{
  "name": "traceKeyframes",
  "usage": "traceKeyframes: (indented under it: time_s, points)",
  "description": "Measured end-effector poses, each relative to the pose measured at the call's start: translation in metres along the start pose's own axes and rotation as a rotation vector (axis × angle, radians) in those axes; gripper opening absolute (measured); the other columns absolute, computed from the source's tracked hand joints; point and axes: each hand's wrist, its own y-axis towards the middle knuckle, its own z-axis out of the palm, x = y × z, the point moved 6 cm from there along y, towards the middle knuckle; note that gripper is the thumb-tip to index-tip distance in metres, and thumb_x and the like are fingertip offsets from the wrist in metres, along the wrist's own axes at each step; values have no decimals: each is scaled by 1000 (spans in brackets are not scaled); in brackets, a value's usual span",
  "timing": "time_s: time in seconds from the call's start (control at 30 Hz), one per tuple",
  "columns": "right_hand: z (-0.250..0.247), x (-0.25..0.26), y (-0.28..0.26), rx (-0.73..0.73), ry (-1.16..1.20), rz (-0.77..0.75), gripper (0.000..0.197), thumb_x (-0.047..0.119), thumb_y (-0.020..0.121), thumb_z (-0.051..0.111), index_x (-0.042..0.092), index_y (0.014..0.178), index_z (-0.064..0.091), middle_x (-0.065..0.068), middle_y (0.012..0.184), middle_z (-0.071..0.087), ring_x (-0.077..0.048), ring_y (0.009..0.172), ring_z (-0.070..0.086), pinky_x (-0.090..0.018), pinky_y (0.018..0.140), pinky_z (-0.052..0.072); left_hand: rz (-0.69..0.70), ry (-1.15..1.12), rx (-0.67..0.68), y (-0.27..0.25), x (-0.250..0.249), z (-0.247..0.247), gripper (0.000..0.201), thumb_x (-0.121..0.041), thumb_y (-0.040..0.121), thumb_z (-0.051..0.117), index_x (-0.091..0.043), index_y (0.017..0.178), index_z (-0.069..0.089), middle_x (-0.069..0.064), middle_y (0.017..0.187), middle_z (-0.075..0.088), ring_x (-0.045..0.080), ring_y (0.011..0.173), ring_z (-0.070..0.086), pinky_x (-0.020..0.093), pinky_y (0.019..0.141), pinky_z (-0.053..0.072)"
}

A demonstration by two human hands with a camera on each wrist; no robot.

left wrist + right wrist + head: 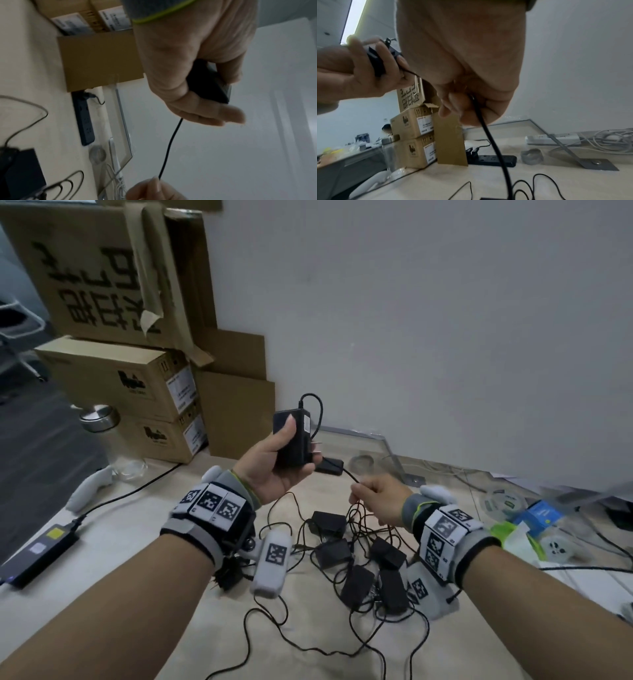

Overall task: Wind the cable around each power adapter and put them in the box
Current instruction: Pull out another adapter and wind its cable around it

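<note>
Gripped upright in the left hand (270, 463), a black rectangular power adapter (291, 440) hangs above the beige table (205, 628); the right hand (380, 498) pinches its thin black cable (485, 129). Brown cardboard boxes (130, 385) bear unreadable labels.

Dim, flat indoor light, soft shadows; edges bend from the wide lens; both wrist views are blurred, noisy.

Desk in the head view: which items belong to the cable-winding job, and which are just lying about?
Job:
- power adapter gripped by left hand
- its cable pinched by right hand
- heap of adapters with tangled leads

Lying about:
- stacked cardboard boxes
- black power strip
- laptop charger
- tape roll
</note>
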Motion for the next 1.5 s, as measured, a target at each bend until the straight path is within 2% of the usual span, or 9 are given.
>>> traceKeyframes:
  time_s: [0.1, 0.23, 0.33, 0.47, 0.57, 0.83, 1.07, 1.2, 1.5]
  points:
    - [-7, 8, 3, -2, -28, -3, 18, 34, 89, 59, 18, 94, 67, 1, 82, 63, -17, 74, 62, -36, 78, 53, 1, -40, 29, 1, 0, 7, 30, -20, 87, 59, -1, 109, 54, 17, 89, 59, 25, 70, 69, 28, 59, 59]
    - [-14, 39, -1, -60, 61, -151, 46, 26, 84, 69, 25, 126, 52, 11, 112, 61, -1, 103, 59, -20, 90, 46, -10, -6, 162, -2, 4, 21, 27, -7, 81, 58, 0, 107, 51, 21, 93, 61, 27, 74, 70, 28, 62, 60]
    - [-11, 66, -6, -23, 281, -277, 34, 7, 87, 64, 19, 118, 55, 11, 93, 62, 10, 82, 59, -8, 75, 47, 13, 23, 246, -1, 6, 30, 31, -10, 82, 58, 0, 111, 53, 19, 91, 65, 27, 76, 70, 26, 63, 59]
    - [-5, 71, -8, 63, 552, -227, 13, 7, 96, 51, 16, 88, 55, -4, 67, 53, -17, 56, 53, -37, 66, 53, 53, 53, 257, 3, -1, 27, 27, -13, 84, 61, -6, 110, 56, 18, 94, 66, 27, 79, 70, 27, 64, 59]
    - [-15, 58, -1, -52, 323, -189, 22, 21, 97, 51, 20, 77, 60, 2, 61, 43, -13, 52, 39, -28, 53, 41, 73, 96, 210, 6, -9, 19, 28, -12, 81, 58, -13, 109, 59, 15, 93, 65, 26, 79, 68, 28, 65, 59]
    - [-30, 64, -9, -171, -314, -299, 21, 38, 92, 56, 26, 77, 67, 11, 59, 53, -10, 60, 50, -26, 61, 41, 307, 772, -85, 28, -32, -18, 37, -6, 82, 72, -13, 117, 60, 10, 99, 64, 23, 79, 66, 30, 67, 58]
    - [-37, 94, -16, -256, -337, -505, 19, 45, 85, 61, 29, 83, 72, 11, 59, 59, -12, 60, 54, -30, 61, 47, 500, 1320, -178, 31, -29, -16, 33, -28, 77, 78, -26, 105, 61, -10, 86, 65, 11, 75, 64, 25, 66, 49]
    - [-61, 95, -10, -418, -207, -509, 15, 41, 82, 66, 28, 82, 74, 6, 76, 70, -17, 71, 62, -36, 69, 52, 400, 1415, 15, 31, -15, -10, 29, -26, 88, 66, -28, 115, 55, -2, 94, 66, 18, 79, 65, 36, 73, 56]
    - [-87, 65, 6, -422, 11, -249, 26, 39, 74, 78, 16, 66, 68, 4, 56, 54, -8, 51, 42, -22, 54, 39, 17, 1102, 559, 8, 3, 5, 35, -16, 83, 63, -23, 117, 55, 8, 100, 61, 20, 87, 61, 37, 78, 54]
